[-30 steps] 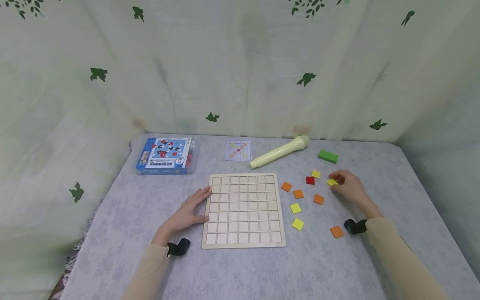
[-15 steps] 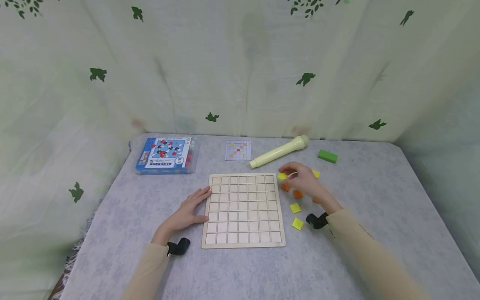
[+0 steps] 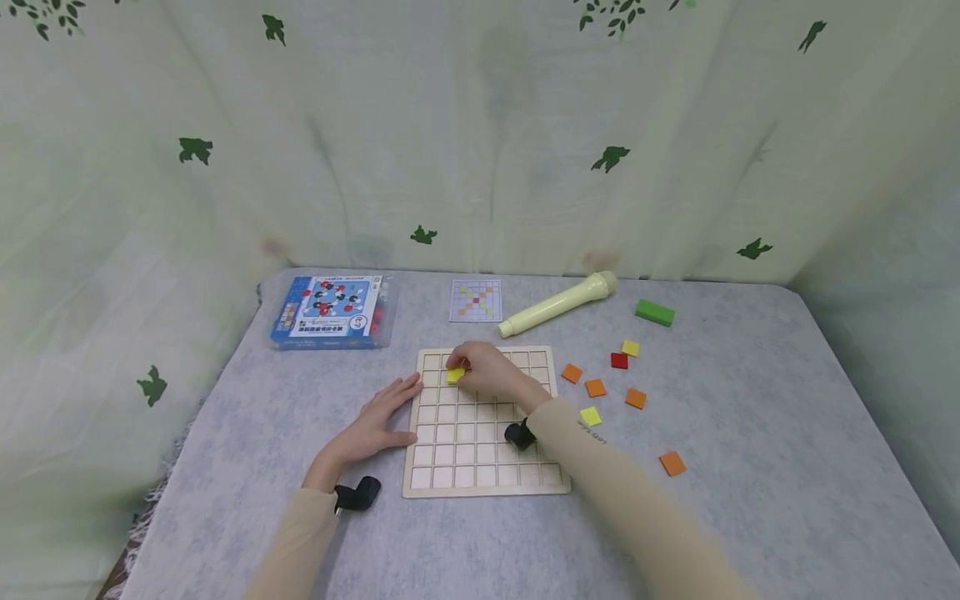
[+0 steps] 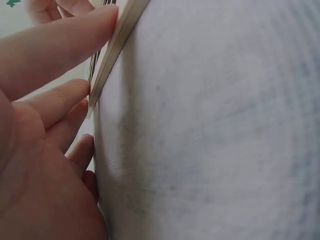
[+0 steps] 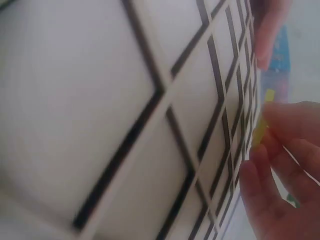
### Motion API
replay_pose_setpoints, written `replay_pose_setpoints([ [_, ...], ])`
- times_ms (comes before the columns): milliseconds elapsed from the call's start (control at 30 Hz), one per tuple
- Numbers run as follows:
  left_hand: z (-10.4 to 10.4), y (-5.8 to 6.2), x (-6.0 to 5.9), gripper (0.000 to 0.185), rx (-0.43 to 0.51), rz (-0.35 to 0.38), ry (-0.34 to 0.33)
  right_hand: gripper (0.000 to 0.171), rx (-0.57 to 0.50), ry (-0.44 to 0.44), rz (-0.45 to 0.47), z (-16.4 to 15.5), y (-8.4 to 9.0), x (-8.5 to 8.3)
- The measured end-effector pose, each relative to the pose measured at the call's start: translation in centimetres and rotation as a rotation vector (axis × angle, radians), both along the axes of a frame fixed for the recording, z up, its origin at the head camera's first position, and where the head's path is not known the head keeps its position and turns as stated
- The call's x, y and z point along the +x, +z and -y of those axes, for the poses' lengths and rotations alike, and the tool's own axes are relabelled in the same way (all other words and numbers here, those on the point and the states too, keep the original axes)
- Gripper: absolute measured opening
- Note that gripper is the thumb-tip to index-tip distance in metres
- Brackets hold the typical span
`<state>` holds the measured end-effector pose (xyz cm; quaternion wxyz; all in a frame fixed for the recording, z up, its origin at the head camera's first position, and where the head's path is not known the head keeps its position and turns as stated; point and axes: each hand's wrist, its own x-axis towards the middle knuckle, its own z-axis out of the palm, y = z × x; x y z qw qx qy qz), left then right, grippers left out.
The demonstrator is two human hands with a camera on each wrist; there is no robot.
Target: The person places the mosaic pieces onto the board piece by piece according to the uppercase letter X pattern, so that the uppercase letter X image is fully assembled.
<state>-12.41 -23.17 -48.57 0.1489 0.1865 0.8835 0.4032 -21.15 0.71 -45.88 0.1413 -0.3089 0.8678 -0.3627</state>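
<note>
A pale wooden grid board (image 3: 465,492) lies on the table with square recesses in rows. My right hand (image 3: 491,372) reaches over its upper part and pinches a yellow square tile (image 3: 455,377) between thumb and fingers. In the right wrist view the yellow tile (image 5: 260,127) is tilted on edge, close over the grid. My left hand (image 3: 375,423) rests at the board's left edge with fingers spread. The left wrist view shows the thumb and fingertips against the board's side (image 4: 117,52). Orange tiles (image 3: 595,388), a red tile (image 3: 618,361) and yellow tiles (image 3: 631,348) lie right of the board.
Behind the board lies a small pattern card (image 3: 476,301) with a coloured grid. Beside it is a pale yellow microphone-shaped object (image 3: 558,305). A blue boxed set (image 3: 330,312) sits at the back left, a green block (image 3: 656,313) at the back right. A curtain hangs behind.
My right hand has carried the yellow tile leftward from the right side of the table, past the loose tiles, to over the board's upper left. My left hand has stayed at the board's edge.
</note>
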Motion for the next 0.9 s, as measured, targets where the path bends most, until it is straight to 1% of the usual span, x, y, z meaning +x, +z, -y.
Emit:
replay_pose_setpoints([
  [100,0.0,0.0,0.1,0.079,0.01,-0.005,-0.003,0.026,0.067,0.024,-0.063,1.0,0.0,0.1],
  [267,0.0,0.0,0.1,0.079,0.022,-0.008,-0.002,0.026,0.147,0.031,-0.134,1.9,-0.1,0.2],
  [367,0.0,0.0,0.0,0.079,0.019,-0.004,-0.003,0.028,0.155,0.02,-0.129,1.9,0.1,0.3],
  [467,-0.2,-0.1,-0.2,0.079,0.013,-0.002,-0.005,0.028,0.114,-0.021,-0.081,0.9,0.4,0.3],
  [567,-0.3,-0.2,-0.3,0.079,0.017,-0.005,-0.008,0.027,0.035,-0.074,-0.013,-1.3,1.0,0.4],
  [667,-0.4,-0.1,-0.2,0.079,0.02,-0.011,-0.006,0.024,-0.023,-0.122,0.019,-4.7,1.5,0.3],
  [767,-0.3,-0.2,0.0,0.079,0.008,-0.014,0.004,0.022,-0.022,-0.181,0.024,-8.3,1.5,0.4],
  [900,-0.2,-0.3,0.0,0.079,0.004,-0.009,0.013,0.021,0.029,-0.267,0.037,-12.5,1.2,0.7],
])
